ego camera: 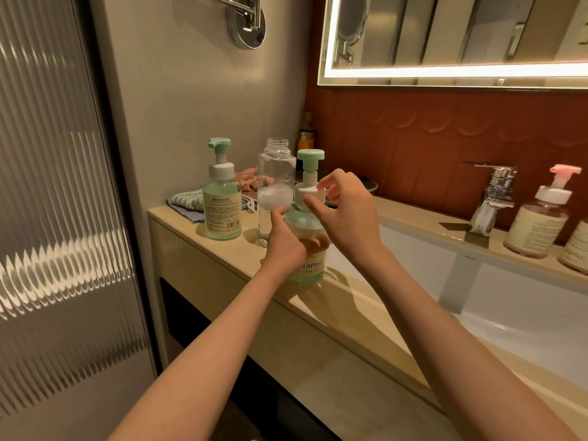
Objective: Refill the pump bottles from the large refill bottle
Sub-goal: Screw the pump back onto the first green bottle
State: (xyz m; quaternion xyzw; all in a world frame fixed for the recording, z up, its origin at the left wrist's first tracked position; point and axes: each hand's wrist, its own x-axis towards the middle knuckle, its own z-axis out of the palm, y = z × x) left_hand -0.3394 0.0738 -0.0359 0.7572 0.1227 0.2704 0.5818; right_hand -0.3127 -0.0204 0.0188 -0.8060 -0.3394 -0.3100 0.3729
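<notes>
We held the round see-through pump bottle with green soap and a mint-green pump top (311,268) in both hands, standing on the pale stone counter (229,249), just by the edge of the white sink (413,259). Our left hand (286,246) was wrapped around the middle of the bottle and held it tight. Our right hand (346,208) was up at the top, with the thumb and fingers curled and pinching the white screw ring (304,190) under the pump. We think the step was turning that ring, but we could not tell if the top was going on or coming off. The bottle looked quite full of green soap, so closing it seemed more likely. Just behind it stood the tall clear plastic refill bottle (275,173), with no cap on and almost nothing inside. Near that, to the left, stood a second green pump bottle (222,205), with its top on, in front of a folded striped cloth (186,202). Well apart, past the shiny metal tap (491,192), stood a pink soap pump bottle (537,221). Next, the left hand would need to keep the bottle from spinning while the right hand turned the ring straight, so the soap did not spill.
</notes>
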